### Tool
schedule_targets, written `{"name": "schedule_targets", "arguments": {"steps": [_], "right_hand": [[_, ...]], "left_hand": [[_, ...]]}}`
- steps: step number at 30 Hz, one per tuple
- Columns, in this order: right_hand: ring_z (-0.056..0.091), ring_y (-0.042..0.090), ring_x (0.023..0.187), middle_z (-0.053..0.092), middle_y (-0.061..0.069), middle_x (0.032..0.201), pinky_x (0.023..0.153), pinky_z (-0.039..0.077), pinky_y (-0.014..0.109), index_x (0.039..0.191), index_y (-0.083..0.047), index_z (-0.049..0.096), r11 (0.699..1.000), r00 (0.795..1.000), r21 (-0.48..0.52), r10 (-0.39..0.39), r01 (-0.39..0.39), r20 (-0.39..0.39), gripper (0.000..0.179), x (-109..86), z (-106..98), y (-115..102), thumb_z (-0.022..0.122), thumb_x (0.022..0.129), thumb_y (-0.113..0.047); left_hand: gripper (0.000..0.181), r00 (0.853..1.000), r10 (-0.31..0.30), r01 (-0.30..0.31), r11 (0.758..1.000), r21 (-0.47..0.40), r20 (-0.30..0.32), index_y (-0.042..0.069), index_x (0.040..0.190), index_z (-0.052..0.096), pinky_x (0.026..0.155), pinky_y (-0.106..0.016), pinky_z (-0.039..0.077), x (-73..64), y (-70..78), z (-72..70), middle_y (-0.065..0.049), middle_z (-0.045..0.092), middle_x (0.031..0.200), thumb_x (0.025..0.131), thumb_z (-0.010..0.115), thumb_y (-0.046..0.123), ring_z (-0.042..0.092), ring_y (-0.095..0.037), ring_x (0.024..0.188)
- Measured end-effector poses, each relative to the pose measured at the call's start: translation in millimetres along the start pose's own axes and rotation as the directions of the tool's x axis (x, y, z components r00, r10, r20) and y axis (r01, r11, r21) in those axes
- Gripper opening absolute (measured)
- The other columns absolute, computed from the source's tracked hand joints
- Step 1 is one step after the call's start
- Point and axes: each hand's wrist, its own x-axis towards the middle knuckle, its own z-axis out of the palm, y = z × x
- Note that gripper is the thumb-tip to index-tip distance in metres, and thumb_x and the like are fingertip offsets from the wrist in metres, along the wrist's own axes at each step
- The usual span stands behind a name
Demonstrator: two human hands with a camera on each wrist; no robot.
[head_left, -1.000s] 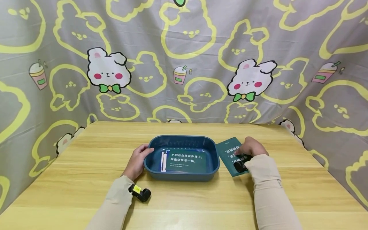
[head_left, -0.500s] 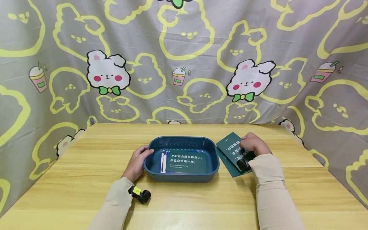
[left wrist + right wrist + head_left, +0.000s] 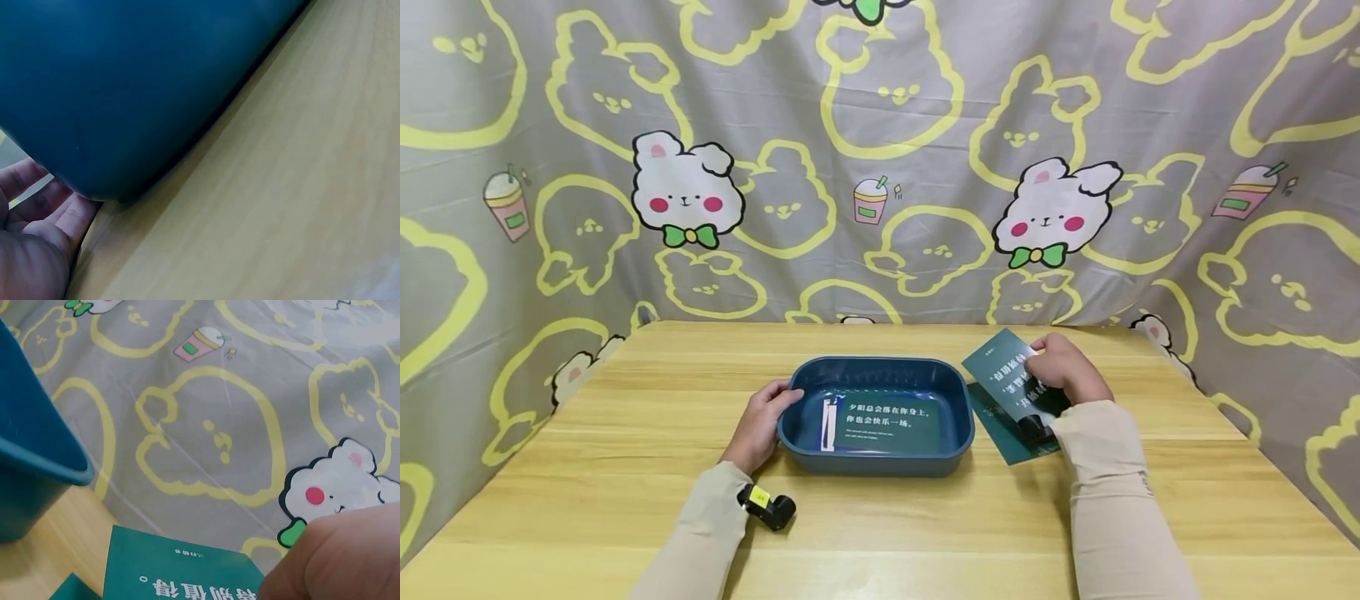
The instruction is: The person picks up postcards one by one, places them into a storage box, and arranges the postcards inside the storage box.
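A dark blue oblong plastic basin stands mid-table in the head view. My left hand grips its left end, thumb over the rim; the left wrist view shows the fingers against the basin's outer wall. A green card with white writing lies inside, a white-and-blue strip at its left end. To the right of the basin, my right hand pinches a green card by its right edge, tilted up from the table. Beneath it lies another green card, partly covered. The right thumb is hidden in the head view.
The light wood table meets a grey curtain with yellow bear outlines and white rabbits at its back edge. Black wrist cameras sit on both wrists, the left one with a yellow label. Beige sleeves cover both arms.
My right hand has lifted the upper green card off the one beneath, raising and tilting it and uncovering more of the lower card. The left hand and basin have stayed in place.
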Motion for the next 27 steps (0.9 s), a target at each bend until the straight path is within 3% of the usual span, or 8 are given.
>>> {"name": "schedule_targets", "arguments": {"steps": [9,17,27], "right_hand": [[0.059,0.032,0.081,0.047,0.028,0.107,0.059,0.054,0.038,0.123,0.007,0.037,0.998,0.996,0.026,-0.052,0.054,-0.076,0.044,-5.5,1.4,-15.8,0.053,0.084,-0.002],[0.053,0.030,0.080,0.049,0.020,0.095,0.061,0.047,0.035,0.120,0.005,0.044,0.985,0.974,-0.017,-0.173,0.172,-0.146,0.040,-13.3,5.5,-31.8,0.057,0.083,-0.002],[0.057,0.036,0.090,0.055,0.027,0.109,0.067,0.052,0.041,0.122,0.004,0.047,0.972,0.960,-0.031,-0.234,0.232,-0.152,0.040,-16.6,14.3,-50.9,0.054,0.082,-0.001]], "left_hand": [[0.037,1.000,0.009,-0.009,1.000,-0.002,0.005,-0.006,0.128,0.049,0.083,-0.023,0.050,0.9,-1.2,-1.7,-0.019,0.050,0.128,0.100,0.051,0.018,0.052,-0.023,0.107],[0.039,1.000,0.017,-0.017,0.999,-0.031,-0.002,-0.007,0.127,0.049,0.080,-0.023,0.050,-0.9,-0.5,-1.2,-0.019,0.051,0.126,0.099,0.054,0.018,0.054,-0.020,0.102],[0.036,1.000,0.022,-0.022,0.999,-0.023,-0.012,-0.008,0.125,0.050,0.079,-0.024,0.051,-1.8,-0.4,0.1,-0.020,0.052,0.124,0.098,0.054,0.017,0.054,-0.023,0.102]]}}
